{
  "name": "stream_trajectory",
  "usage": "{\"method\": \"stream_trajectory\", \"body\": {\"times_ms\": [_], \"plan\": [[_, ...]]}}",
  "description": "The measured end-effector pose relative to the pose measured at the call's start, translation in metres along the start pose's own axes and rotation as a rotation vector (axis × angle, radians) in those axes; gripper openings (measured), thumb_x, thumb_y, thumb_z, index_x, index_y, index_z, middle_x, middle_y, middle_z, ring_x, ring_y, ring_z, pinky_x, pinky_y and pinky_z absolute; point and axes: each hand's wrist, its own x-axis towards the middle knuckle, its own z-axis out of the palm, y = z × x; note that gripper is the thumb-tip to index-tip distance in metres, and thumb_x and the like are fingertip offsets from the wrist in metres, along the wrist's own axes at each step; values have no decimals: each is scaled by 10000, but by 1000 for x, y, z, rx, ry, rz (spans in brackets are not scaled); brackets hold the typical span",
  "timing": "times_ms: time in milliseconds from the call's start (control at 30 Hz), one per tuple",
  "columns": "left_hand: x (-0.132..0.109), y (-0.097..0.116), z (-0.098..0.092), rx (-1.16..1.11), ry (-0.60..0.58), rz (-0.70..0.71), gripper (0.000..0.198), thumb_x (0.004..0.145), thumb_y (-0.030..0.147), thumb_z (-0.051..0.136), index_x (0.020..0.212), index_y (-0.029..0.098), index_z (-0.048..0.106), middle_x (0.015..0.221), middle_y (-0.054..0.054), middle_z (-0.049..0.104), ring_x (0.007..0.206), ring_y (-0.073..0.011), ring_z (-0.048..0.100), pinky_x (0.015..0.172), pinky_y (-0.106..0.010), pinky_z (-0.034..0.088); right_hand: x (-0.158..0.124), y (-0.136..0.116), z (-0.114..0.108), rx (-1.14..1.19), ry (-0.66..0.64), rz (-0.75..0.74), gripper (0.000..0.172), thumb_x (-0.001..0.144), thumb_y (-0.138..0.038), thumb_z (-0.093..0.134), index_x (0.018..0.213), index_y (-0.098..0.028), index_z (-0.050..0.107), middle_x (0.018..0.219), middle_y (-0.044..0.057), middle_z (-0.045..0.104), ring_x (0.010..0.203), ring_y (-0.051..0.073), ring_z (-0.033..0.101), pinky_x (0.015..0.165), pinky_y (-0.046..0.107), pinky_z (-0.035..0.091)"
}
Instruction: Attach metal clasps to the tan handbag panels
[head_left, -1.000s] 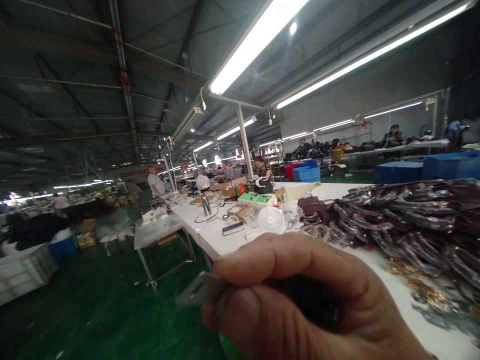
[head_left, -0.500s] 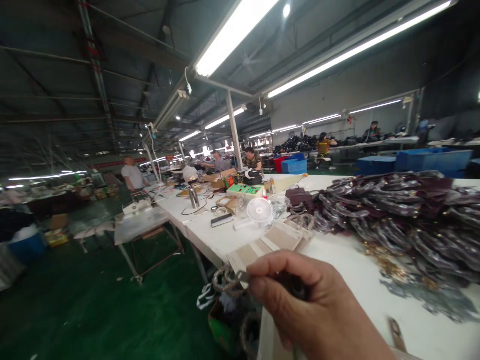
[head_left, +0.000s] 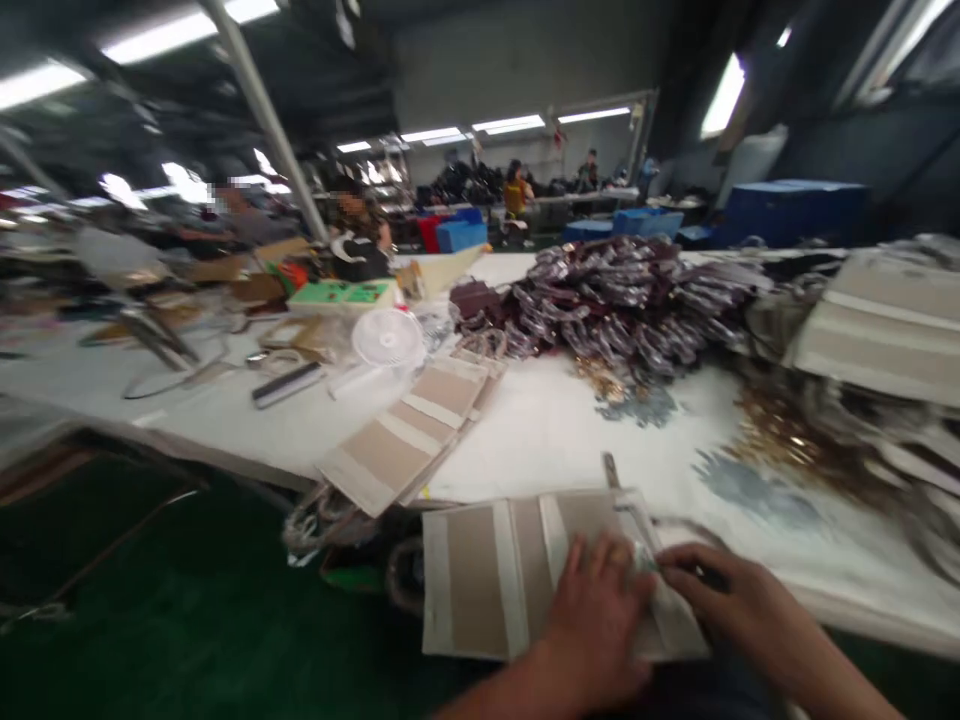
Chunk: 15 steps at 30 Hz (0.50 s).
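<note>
A beige panel with pale strips (head_left: 480,590), like a flat bag body, lies at the front edge of the white table, its left part over the edge. Flat on the panel's right half rests my left hand (head_left: 600,610), fingers stretched out and slightly blurred. My right hand (head_left: 727,590) is closed in a pinch at the panel's right side, close to my left fingertips. What sits in that pinch is too small and blurred to name. Just beyond the panel's top edge lies a small dark metal strip (head_left: 611,470).
Similar beige panels (head_left: 409,430) lie to the left, near a white fan (head_left: 388,338). Dark wrapped handles (head_left: 600,290) are heaped behind, with gold (head_left: 772,430) and grey small parts in front. More panels (head_left: 885,320) are stacked at right. People work farther back.
The view has swung right and down. A hand raised with a small metal piece between thumb and finger is gone from there; now both hands are at the beige panel.
</note>
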Motion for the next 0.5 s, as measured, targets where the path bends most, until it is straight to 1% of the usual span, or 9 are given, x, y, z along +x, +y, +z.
{"method": "stream_trajectory", "body": {"times_ms": [33, 67, 100, 167, 267, 400, 500], "plan": [[-1, -1, -2, -30, 7, -16, 786, 908, 548, 671, 1588, 260, 403, 1714, -96, 275, 1612, -323, 181, 1334, -605, 105, -5, -5, -5, -7, 5, 65, 487, 844, -636, 625, 1032, -220, 796, 980, 61, 752, 919, 267, 690, 829, 344, 551], [0, -3, -3, -52, 3, -21, 794, 900, 526, 671, 1598, 271, 390, 1725, -85, 248, 1623, -308, 145, 1341, -589, 48, -7, -10, -8, -2, 22, 137, 527, 836, -641, 601, 1053, -196, 781, 919, 54, 742, 839, 249, 674, 769, 340, 536], [1, -4, -3, -69, 7, -26, 785, 899, 517, 666, 1595, 278, 396, 1726, -76, 249, 1628, -293, 130, 1344, -571, 10, -7, -14, -8, 12, 25, 197, 559, 825, -642, 590, 1069, -172, 768, 865, 48, 728, 782, 233, 652, 720, 333, 516], [3, -6, -1, -80, 15, -11, 763, 911, 523, 642, 1595, 280, 406, 1720, -69, 271, 1631, -274, 117, 1346, -543, -29, -5, -16, -5, 44, 42, 271, 601, 810, -642, 574, 1085, -137, 751, 771, 35, 693, 682, 204, 593, 641, 322, 464], [5, -6, 3, -62, 31, -2, 750, 922, 539, 619, 1597, 288, 413, 1717, -60, 280, 1634, -262, 99, 1343, -531, -51, -4, -10, 2, 46, 62, 290, 566, 806, -616, 586, 1061, -140, 757, 747, 28, 680, 664, 188, 561, 625, 311, 425], [6, -6, 7, -26, 21, -9, 848, 883, 528, 659, 1638, 289, 356, 1728, -57, 252, 1637, -268, 83, 1343, -536, -50, 3, -4, 4, 33, 96, 281, 503, 810, -596, 623, 1034, -171, 770, 788, 32, 697, 688, 190, 578, 635, 307, 427], [7, -7, 8, -19, 28, 2, 792, 919, 526, 611, 1630, 271, 375, 1725, -62, 259, 1637, -273, 85, 1343, -547, -34, 10, -4, 0, 39, 81, 294, 498, 823, -599, 633, 1055, -178, 761, 772, 21, 687, 632, 175, 554, 604, 307, 428]]}}
